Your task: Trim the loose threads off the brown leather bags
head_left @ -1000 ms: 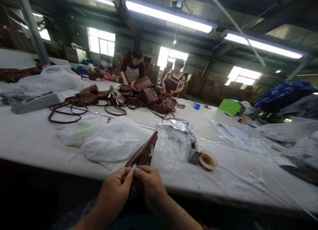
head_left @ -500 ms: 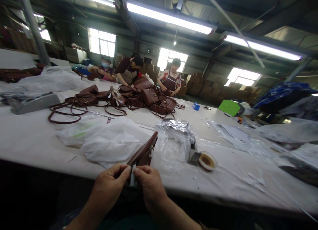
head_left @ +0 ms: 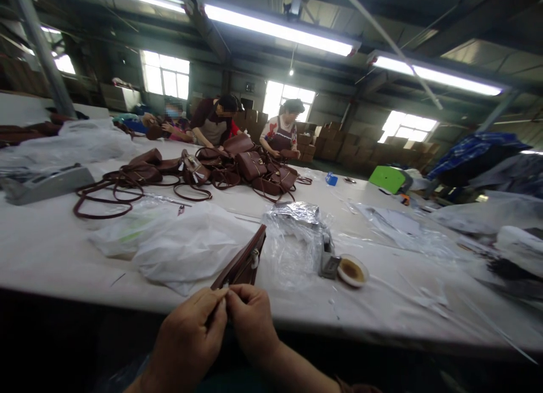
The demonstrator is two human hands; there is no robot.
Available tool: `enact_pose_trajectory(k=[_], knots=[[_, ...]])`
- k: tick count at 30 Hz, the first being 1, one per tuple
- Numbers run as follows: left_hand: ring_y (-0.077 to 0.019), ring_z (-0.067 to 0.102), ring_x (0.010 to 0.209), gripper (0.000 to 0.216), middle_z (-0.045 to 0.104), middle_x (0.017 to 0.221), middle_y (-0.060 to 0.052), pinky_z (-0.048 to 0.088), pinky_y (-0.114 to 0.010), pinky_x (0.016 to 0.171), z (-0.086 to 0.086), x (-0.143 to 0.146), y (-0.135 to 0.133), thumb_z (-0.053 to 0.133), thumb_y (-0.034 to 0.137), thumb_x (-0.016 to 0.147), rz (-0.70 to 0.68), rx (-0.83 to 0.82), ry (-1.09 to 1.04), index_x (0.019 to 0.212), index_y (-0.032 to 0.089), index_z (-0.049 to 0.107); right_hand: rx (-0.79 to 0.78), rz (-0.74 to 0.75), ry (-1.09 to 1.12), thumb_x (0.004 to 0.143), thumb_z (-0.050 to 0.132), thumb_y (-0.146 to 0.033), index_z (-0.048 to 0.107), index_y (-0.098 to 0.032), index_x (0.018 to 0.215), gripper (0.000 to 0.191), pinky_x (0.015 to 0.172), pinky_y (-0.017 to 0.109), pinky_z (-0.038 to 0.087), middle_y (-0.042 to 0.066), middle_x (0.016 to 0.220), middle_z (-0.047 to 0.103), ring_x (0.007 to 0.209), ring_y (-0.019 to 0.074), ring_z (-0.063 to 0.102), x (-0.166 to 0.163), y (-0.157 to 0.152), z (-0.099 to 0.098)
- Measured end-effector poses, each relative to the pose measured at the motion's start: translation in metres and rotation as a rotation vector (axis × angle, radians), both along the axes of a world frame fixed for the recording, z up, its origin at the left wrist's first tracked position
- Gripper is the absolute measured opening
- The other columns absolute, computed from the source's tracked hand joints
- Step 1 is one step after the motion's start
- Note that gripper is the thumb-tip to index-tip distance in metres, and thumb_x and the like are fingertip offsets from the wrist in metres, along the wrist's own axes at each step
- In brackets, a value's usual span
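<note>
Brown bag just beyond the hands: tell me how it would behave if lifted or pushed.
The brown bag would probably hold its shape, since its upper edge runs straight. It may tip if nudged, showing as a narrow, slanting wedge, though the left hand and right hand hide its lower end.

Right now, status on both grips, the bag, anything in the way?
Left grip and right grip pinch small white piece, mostly hidden. Brown bag just beyond. White wrap left, clear plastic right; nothing visibly blocking.

Your left hand and right hand hide the near end of the brown handbag; the white strip between them is too small to make out clearly.
</note>
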State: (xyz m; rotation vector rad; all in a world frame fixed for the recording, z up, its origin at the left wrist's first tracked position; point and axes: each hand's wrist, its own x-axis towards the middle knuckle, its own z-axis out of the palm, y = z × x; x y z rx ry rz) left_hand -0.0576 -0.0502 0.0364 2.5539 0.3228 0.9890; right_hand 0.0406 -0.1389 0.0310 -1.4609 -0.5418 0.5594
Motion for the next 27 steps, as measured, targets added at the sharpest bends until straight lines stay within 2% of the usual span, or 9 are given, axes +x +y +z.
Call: enact_pose_trajectory(k=[7,13,16,19,21,24,27], knots=[[-0.0172,0.064,0.082,0.021,0.065,0.087,-0.004,0.054,-0.027,0.076,-0.002,-0.003,0.008,0.052,0.032,0.09,-0.024,-0.224,0.056,0.101,0.023,0.068,0.159,0.128,0.338,0.074,0.071,-0.034,0.076,-0.012,0.085,0.025,0.048,0.019,0.035,0.0,0.056,0.06,0.049,0.0082,0.045,-0.001,0.0,-0.006],[-0.0169,0.063,0.084,0.018,0.063,0.089,-0.004,0.054,-0.026,0.077,-0.003,-0.007,0.008,0.056,0.029,0.088,-0.057,-0.306,-0.046,0.1,0.023,0.067,0.286,0.152,0.535,0.069,0.072,-0.032,0.07,-0.01,0.072,0.022,0.044,0.018,0.034,0.001,0.055,0.057,0.046,0.0074,0.046,-0.001,0.002,-0.004],[-0.0171,0.064,0.082,0.017,0.064,0.09,-0.004,0.055,-0.025,0.073,-0.003,-0.01,0.008,0.059,0.034,0.086,0.025,-0.345,-0.09,0.096,0.023,0.066,0.289,0.123,0.567,0.07,0.071,-0.035,0.067,-0.01,0.068,0.025,0.042,0.017,0.032,0.001,0.057,0.057,0.046,0.0072,0.048,0.001,0.005,-0.007],[-0.0175,0.065,0.079,0.028,0.065,0.091,-0.004,0.056,-0.023,0.063,-0.004,-0.008,0.009,0.064,0.043,0.08,0.137,-0.399,-0.058,0.098,0.022,0.063,0.284,0.128,0.587,0.071,0.073,-0.041,0.066,-0.01,0.068,0.031,0.043,0.017,0.031,0.0,0.055,0.056,0.045,0.007,0.048,0.002,0.008,-0.008],[-0.0188,0.067,0.081,0.034,0.068,0.094,-0.004,0.057,-0.025,0.066,-0.003,-0.005,0.009,0.067,0.046,0.078,0.175,-0.409,-0.011,0.101,0.023,0.062,0.285,0.141,0.58,0.069,0.075,-0.043,0.065,-0.011,0.066,0.034,0.043,0.018,0.029,-0.001,0.051,0.054,0.043,0.0063,0.044,0.001,0.009,-0.007],[-0.0205,0.069,0.083,0.032,0.072,0.094,-0.003,0.057,-0.027,0.072,-0.001,-0.001,0.01,0.063,0.046,0.079,0.156,-0.45,0.069,0.102,0.024,0.065,0.231,0.107,0.533,0.063,0.079,-0.044,0.066,-0.01,0.064,0.037,0.043,0.019,0.028,-0.002,0.048,0.052,0.042,0.0056,0.04,0.001,0.011,-0.004],[-0.0211,0.071,0.08,0.029,0.075,0.09,-0.002,0.057,-0.028,0.073,0.002,0.0,0.009,0.059,0.046,0.082,0.118,-0.528,0.093,0.1,0.025,0.068,0.162,0.05,0.499,0.058,0.082,-0.044,0.07,-0.009,0.067,0.038,0.044,0.02,0.03,-0.001,0.049,0.055,0.044,0.0067,0.042,0.003,0.013,-0.003]])
